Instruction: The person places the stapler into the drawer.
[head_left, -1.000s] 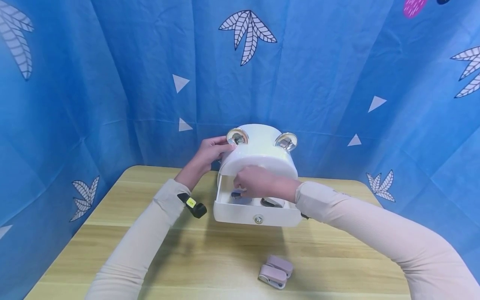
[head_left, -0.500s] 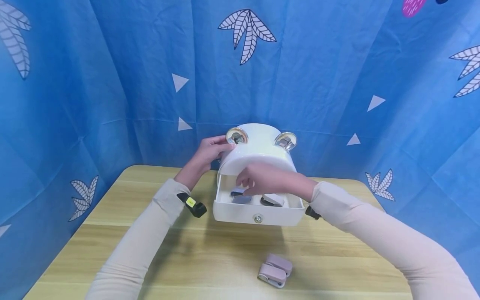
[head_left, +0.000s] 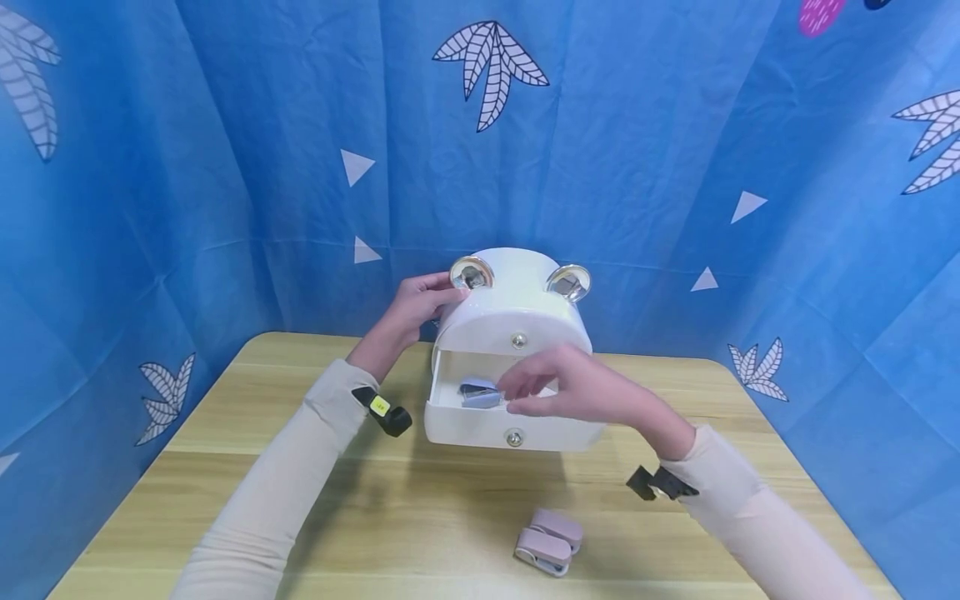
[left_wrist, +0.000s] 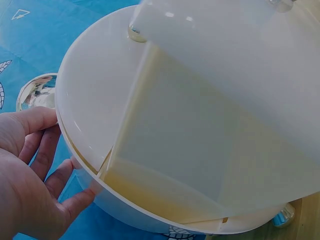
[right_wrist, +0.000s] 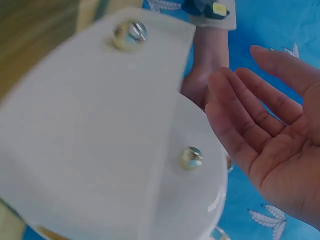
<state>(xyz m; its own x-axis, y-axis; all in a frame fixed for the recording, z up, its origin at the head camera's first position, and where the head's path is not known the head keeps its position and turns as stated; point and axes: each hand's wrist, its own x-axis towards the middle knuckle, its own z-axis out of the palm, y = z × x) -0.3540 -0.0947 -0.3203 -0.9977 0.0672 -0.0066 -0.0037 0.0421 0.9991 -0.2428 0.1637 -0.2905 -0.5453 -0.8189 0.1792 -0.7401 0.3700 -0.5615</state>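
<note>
A white rounded storage box point(head_left: 513, 279) with shiny ear-shaped pieces stands at the back of the table, its lower drawer point(head_left: 472, 429) pulled out. My left hand point(head_left: 412, 308) rests on the box's left side by the ear; in the left wrist view its fingertips touch the outer rim. Just over the drawer's right part hovers my right hand point(head_left: 573, 387), fingers loosely bent and holding nothing. Inside the drawer lies a small bluish-purple stapler point(head_left: 480, 396). The drawer's right part is hidden behind the right hand.
Two small pink staplers point(head_left: 543, 550) lie side by side on the wooden table point(head_left: 420, 517), in front of the box. A blue patterned curtain point(head_left: 630, 167) hangs close behind the box and along both sides.
My right hand has drawn out of the drawer, moving right and toward me, and its fingers have loosened. The bluish-purple stapler now shows fully. My left hand stays put.
</note>
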